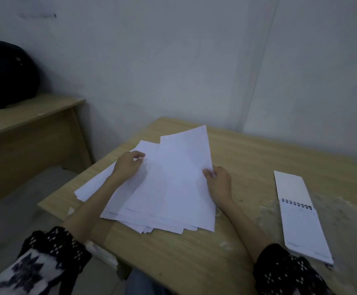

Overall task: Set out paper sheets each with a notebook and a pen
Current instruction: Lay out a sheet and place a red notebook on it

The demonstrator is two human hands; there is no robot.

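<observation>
Paper sheets (169,188) lie fanned on our bench (194,256); our left hand (128,163) and right hand (219,182) pinch their edges, a spiral notebook (301,220) lying well right of them.

Black sleeves (279,271) with white dotted pattern, forearms bare

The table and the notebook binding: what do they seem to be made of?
The table looks like light wood-grain laminate or veneer, matte, with pale scuffs near the notebook. The notebook's binding seems to be dark wire spiral; whether metal or plastic is unclear.
</observation>
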